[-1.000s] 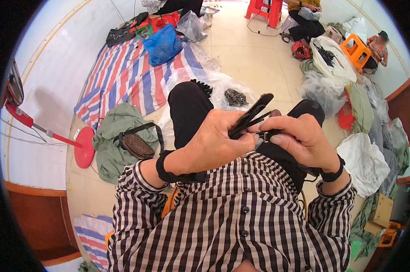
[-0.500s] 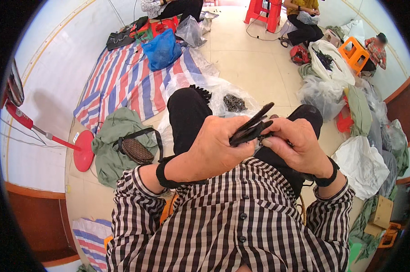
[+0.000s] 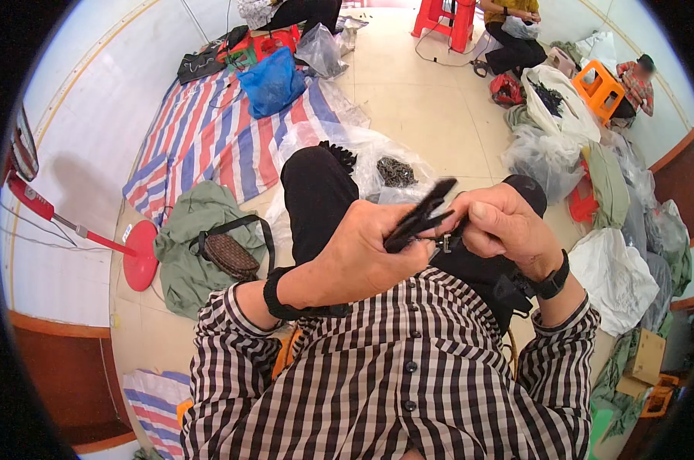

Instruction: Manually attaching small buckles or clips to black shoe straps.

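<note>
Above my lap, my left hand (image 3: 362, 249) is closed round several black strap-like strips (image 3: 422, 217), whose free ends fan out up and to the right. Between the two hands a small metal buckle-like piece (image 3: 443, 243) shows, next to my left fingertips. My right hand (image 3: 508, 230) is curled, thumb uppermost, and grips a black strip just right of that metal piece. The strip's far part is hidden inside the right fist. A pile of black strips (image 3: 339, 156) lies past my left knee, and a heap of small dark pieces (image 3: 397, 172) sits on clear plastic sheeting (image 3: 366, 142).
To the left lie a green cloth (image 3: 182, 245) with a brown pouch (image 3: 230, 257), a red-based fan stand (image 3: 141, 255) and a striped sheet (image 3: 209, 146) with a blue bag (image 3: 272, 83). Plastic bags (image 3: 544, 165) and an orange stool (image 3: 597, 90) stand right. Other people sit farther off.
My right hand has turned and closed into a fist, drawing a little away to the right. The metal piece between the hands now shows. My left hand keeps its grip, the strips tilting slightly.
</note>
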Action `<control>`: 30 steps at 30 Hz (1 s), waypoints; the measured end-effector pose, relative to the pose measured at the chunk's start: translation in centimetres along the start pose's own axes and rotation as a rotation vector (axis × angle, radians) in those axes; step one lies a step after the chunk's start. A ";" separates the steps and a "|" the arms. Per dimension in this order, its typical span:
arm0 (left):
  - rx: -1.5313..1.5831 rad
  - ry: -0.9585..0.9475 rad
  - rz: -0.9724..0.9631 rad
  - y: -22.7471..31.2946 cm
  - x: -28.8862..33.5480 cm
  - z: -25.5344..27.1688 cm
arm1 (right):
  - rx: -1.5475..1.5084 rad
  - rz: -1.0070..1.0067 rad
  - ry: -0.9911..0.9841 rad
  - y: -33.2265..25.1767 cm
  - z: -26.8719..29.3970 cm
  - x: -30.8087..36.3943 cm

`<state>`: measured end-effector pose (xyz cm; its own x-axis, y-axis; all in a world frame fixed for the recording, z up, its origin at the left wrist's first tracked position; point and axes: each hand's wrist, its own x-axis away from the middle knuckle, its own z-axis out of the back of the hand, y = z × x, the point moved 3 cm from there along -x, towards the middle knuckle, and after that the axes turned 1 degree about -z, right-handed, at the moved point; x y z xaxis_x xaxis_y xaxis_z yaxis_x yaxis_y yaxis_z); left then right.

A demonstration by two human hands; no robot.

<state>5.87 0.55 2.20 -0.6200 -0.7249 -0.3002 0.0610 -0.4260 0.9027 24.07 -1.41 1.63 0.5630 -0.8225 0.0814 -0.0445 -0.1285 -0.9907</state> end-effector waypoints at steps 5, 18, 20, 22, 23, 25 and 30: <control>-0.044 0.010 -0.080 -0.4 0.2 0.1 | 0.030 -0.091 0.072 -0.6 -0.6 -0.3; -0.220 0.149 -0.206 -0.8 0.0 0.9 | 1.023 0.373 0.652 -4.9 -2.5 3.5; -0.192 0.155 -0.219 -0.6 0.0 1.1 | 0.897 0.419 0.793 -6.2 -2.0 4.9; -0.145 0.012 -0.151 -0.8 0.0 0.9 | 0.887 0.335 0.805 -6.4 -1.5 4.6; -0.131 0.012 -0.164 -0.6 0.0 0.8 | 0.915 0.332 0.641 -6.3 -1.7 3.6; -0.032 -0.027 -0.067 -0.6 -0.1 0.7 | 0.927 0.381 0.394 -4.7 -1.5 1.6; 0.344 -0.064 0.213 -1.3 0.3 0.4 | 0.831 0.312 0.214 -3.5 -1.9 0.2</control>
<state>5.30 1.08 1.10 -0.6700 -0.7374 -0.0857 -0.0656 -0.0562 0.9963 22.74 -2.18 5.31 0.4564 -0.8487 -0.2671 0.4865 0.4894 -0.7238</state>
